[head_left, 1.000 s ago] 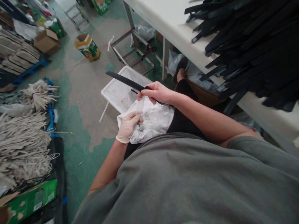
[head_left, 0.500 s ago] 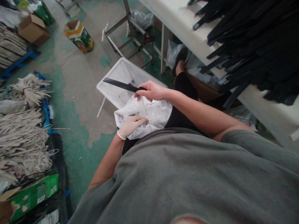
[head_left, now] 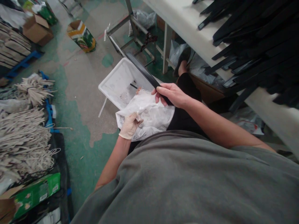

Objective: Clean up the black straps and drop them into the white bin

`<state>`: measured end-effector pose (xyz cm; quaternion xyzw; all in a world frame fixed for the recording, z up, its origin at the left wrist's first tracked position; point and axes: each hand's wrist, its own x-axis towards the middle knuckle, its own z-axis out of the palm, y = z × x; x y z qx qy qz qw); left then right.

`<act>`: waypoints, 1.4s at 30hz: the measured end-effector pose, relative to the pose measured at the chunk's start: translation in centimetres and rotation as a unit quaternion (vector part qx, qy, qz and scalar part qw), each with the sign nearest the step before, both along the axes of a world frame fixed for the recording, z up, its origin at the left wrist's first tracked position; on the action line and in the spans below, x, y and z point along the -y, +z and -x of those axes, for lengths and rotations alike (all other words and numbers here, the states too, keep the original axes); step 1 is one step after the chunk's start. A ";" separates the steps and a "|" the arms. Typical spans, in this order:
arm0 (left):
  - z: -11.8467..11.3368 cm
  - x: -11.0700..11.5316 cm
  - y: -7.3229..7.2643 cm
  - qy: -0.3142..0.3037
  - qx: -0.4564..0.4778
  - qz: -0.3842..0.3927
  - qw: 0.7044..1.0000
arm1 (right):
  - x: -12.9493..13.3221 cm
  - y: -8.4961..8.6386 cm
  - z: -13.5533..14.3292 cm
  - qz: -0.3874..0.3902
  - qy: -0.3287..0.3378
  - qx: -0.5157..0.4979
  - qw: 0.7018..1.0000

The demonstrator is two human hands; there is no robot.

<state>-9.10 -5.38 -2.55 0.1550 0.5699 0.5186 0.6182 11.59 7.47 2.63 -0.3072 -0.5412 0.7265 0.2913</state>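
My right hand (head_left: 171,94) is closed on a long black strip (head_left: 143,71), which points up and left over the far side of a white bin (head_left: 112,73). My left hand (head_left: 130,126), in a pale glove, pinches a small whitish piece (head_left: 139,119) too unclear to name. Beneath both hands, a white plastic bag (head_left: 156,116) with clear pieces in it lies over the near part of the bin. A small dark stick and an orange bit show inside the bin beside the bag.
Many black strips (head_left: 252,40) are heaped on the white table (head_left: 189,31) at right. A metal frame (head_left: 121,28) stands behind the bin. Bundles of pale cords (head_left: 25,140) lie at left. An open carton (head_left: 83,37) is on the floor.
My right hand has moved right with the black strip, which now tilts more steeply. My left hand has drawn its fingers in, and the pale strip that stretched between the hands no longer shows.
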 end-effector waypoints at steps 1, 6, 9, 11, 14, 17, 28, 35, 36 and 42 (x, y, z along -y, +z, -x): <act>-0.3 0.0 0.0 -0.007 0.007 0.001 1.000 | 0.7 -0.4 -0.1 0.029 0.006 0.018 0.999; -1.9 0.3 0.1 -0.058 0.023 0.006 0.998 | 4.7 -3.4 1.1 0.166 0.098 0.094 0.977; -2.6 0.8 -0.1 -0.094 0.016 0.010 0.995 | 5.6 -4.7 2.3 0.213 0.080 0.079 0.971; -2.9 1.3 -0.2 -0.111 0.012 0.022 0.994 | 5.4 -5.1 2.8 0.240 0.059 0.065 0.967; -3.2 2.0 0.0 -0.136 0.012 0.033 0.990 | 4.5 -5.0 3.1 0.204 0.045 0.083 0.974; -3.2 2.2 0.5 -0.165 0.024 0.027 0.986 | 3.9 -4.3 3.0 0.127 0.052 0.121 0.983; -3.1 -0.2 -0.5 -0.090 -0.027 -0.002 0.996 | 3.5 -2.8 3.1 -0.029 0.066 0.230 0.970; -2.4 0.8 -0.6 -0.153 -0.045 0.044 0.986 | 2.9 -2.8 2.5 -0.063 0.070 0.255 0.962; -2.4 0.8 -0.6 -0.167 -0.050 0.049 0.983 | 2.9 -2.8 2.5 -0.067 0.073 0.256 0.962; -2.3 0.6 -0.4 -0.233 -0.033 0.070 0.969 | 2.8 -3.4 2.2 -0.065 0.088 0.231 0.967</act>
